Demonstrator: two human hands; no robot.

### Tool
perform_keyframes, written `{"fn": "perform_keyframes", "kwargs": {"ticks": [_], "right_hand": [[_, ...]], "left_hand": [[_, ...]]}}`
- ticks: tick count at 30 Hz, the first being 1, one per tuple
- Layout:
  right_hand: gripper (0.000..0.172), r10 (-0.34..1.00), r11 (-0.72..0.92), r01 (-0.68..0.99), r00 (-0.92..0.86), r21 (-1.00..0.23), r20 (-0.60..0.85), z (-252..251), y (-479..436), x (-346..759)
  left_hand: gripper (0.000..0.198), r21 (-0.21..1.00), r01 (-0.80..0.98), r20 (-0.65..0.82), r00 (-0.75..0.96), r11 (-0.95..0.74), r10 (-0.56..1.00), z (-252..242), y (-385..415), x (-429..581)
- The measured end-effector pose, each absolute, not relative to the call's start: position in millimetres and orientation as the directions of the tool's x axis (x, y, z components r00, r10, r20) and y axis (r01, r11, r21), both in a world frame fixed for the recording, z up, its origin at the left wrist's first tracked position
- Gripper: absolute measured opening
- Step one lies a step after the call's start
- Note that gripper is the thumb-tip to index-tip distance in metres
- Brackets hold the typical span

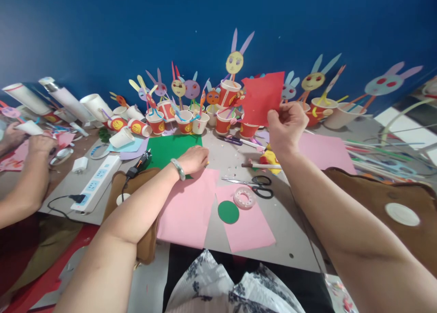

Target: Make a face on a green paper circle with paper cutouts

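Observation:
My right hand (289, 124) is raised, thumb and fingers closed on the lower right corner of a red sheet of paper (262, 99). My left hand (193, 160), a bracelet on its wrist, is low over the place where a green sheet (170, 147) meets a pink sheet (191, 208). Its fingers are pressed together and curled; what they grip, if anything, is hidden. Between my arms lie scissors (254, 181) with black handles, a roll of tape (244, 198) and a green paper circle (228, 212) on a smaller pink piece (252, 226).
Paper cups (223, 122) with rabbit-faced paper figures line the blue wall. A power strip (97, 183) lies at left, beside another person's hands (41, 147). Brown bags (385, 213) hang over the table's front edge. Coloured sticks (385, 160) lie at right.

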State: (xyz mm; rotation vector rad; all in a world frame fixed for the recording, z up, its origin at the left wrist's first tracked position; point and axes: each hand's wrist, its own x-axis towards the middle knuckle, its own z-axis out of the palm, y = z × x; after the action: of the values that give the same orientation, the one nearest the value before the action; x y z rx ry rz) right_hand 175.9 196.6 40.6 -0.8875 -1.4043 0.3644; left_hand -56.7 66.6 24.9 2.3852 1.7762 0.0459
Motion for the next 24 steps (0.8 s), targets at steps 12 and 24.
{"fn": "perform_keyframes", "kwargs": {"ticks": [12, 24], "right_hand": [[0.021, 0.669, 0.734, 0.662, -0.663, -0.155, 0.336, 36.8, 136.8, 150.7], [0.024, 0.607, 0.794, 0.605, -0.794, 0.055, -0.031, 27.2, 123.8, 142.1]], "left_hand": [[0.022, 0.154, 0.959, -0.062, 0.251, -0.239, 0.966, 25.6, 68.1, -66.5], [0.019, 0.273, 0.962, -0.08, -0.009, 0.03, 0.997, 41.2, 65.0, -73.0]]}}
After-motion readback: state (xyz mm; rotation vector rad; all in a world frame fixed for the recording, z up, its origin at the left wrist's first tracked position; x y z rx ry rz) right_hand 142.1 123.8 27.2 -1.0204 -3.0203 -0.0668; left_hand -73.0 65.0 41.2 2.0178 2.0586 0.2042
